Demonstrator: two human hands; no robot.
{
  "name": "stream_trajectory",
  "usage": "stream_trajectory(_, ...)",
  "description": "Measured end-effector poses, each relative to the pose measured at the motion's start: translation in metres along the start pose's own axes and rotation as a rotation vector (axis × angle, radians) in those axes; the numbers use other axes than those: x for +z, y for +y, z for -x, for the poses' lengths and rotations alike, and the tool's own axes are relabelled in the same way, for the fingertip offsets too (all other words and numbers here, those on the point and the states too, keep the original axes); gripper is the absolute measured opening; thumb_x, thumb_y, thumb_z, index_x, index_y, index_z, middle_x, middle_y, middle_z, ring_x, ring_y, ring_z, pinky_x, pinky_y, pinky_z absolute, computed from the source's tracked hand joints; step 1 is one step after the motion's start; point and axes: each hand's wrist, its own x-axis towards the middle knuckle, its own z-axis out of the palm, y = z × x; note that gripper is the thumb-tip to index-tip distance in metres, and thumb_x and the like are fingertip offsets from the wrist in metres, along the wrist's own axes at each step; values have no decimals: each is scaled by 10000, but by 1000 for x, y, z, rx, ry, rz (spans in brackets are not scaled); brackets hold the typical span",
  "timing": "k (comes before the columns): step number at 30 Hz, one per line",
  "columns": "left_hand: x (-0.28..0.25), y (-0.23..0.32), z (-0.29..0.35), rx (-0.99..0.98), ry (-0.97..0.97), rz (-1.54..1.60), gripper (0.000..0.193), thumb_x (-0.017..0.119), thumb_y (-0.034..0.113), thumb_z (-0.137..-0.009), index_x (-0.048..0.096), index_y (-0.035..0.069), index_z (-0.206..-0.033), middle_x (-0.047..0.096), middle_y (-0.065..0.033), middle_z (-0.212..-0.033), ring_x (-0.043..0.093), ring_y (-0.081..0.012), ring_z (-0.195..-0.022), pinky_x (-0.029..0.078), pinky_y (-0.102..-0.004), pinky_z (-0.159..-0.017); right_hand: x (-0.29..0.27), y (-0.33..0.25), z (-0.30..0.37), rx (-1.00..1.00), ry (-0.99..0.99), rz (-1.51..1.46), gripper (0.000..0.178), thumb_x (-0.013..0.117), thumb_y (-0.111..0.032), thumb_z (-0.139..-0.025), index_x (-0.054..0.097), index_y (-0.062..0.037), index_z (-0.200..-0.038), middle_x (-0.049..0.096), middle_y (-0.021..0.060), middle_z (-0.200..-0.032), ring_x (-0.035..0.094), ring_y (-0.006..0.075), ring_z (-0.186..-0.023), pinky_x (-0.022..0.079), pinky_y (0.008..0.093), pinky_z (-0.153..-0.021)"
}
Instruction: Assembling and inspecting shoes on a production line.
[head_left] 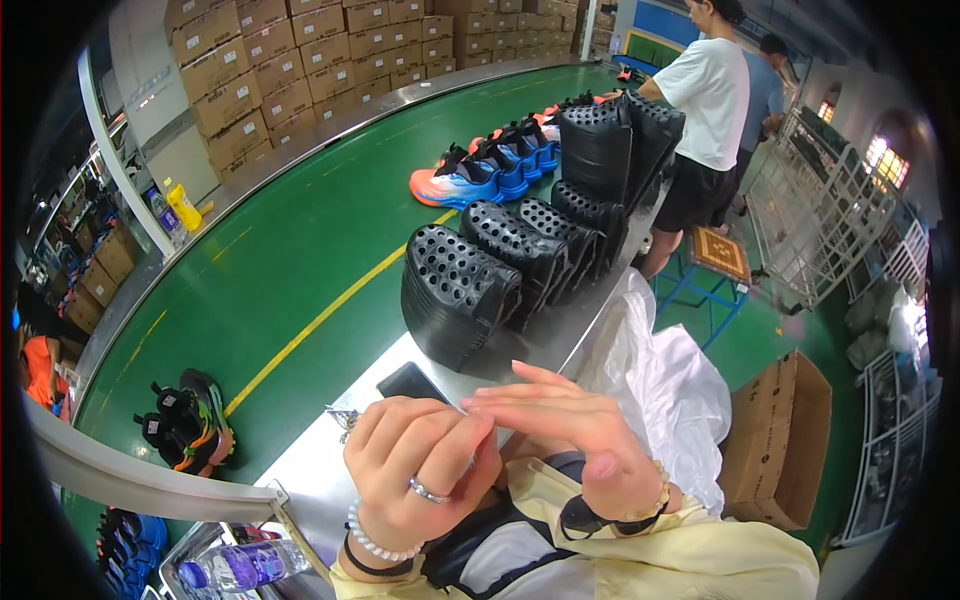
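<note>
Both of my hands are raised together in front of my body, over the near edge of the metal table [310, 470]. My left hand [415, 465] is closed, its fingers curled in; whether anything is inside is hidden. Fingers outstretched, my right hand [570, 425] reaches across, its fingertips at the left hand's knuckles. Just beyond them lies a dark phone [410, 381], with a small silvery bunch [343, 420] beside it. Nested stacks of black, perforated, toe-shaped pieces [460, 295] stand on the table past the phone.
A green conveyor belt [290, 270] carries blue-and-orange sneakers [465, 183] and dark sneakers [190, 420]. At right are a plastic bag [665, 390], a cardboard box [775, 440] and a stool [720, 253]. A person in white [715, 90] stands farther along. A bottle [245, 567] lies lower left.
</note>
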Motion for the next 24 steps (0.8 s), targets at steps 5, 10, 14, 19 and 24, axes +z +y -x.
stream_trajectory(5,4,7,-2,74,-69,-145,240,730,-11,-637,643,66,-847,604,-37,-767,606,-218,-718,500,-364,-663,5,-2,3,38,64,128,594,470,-478,-956,579,41,-1223,632,172,-1216,579,330,-1168,312,519,-1096)
stream_trajectory(10,17,8,8,133,-243,-296,237,622,74,-671,652,-28,-883,579,-77,-819,607,-226,-849,513,-406,-856,11,0,1,105,144,424,544,556,-477,-913,650,53,-995,679,214,-985,641,344,-1010,355,524,-1057)
stream_trajectory(14,23,9,8,127,-271,-257,277,610,78,-634,641,-51,-877,568,-94,-835,597,-251,-868,518,-411,-863,12,0,2,113,157,455,538,564,-471,-911,653,59,-947,679,224,-952,647,350,-980,357,528,-1053)
stream_trajectory(19,23,6,8,116,-279,-240,285,605,78,-626,640,-47,-879,562,-95,-829,596,-250,-877,523,-406,-851,12,4,1,152,141,433,547,558,-478,-911,655,59,-959,681,226,-954,648,349,-979,352,524,-1058)
stream_trajectory(24,19,1,4,78,-213,-185,218,670,67,-654,625,3,-858,575,-80,-802,610,-247,-821,525,-398,-789,8,-2,-1,169,129,354,504,541,-450,-925,663,30,-1025,681,209,-996,645,342,-1002,339,516,-1071)
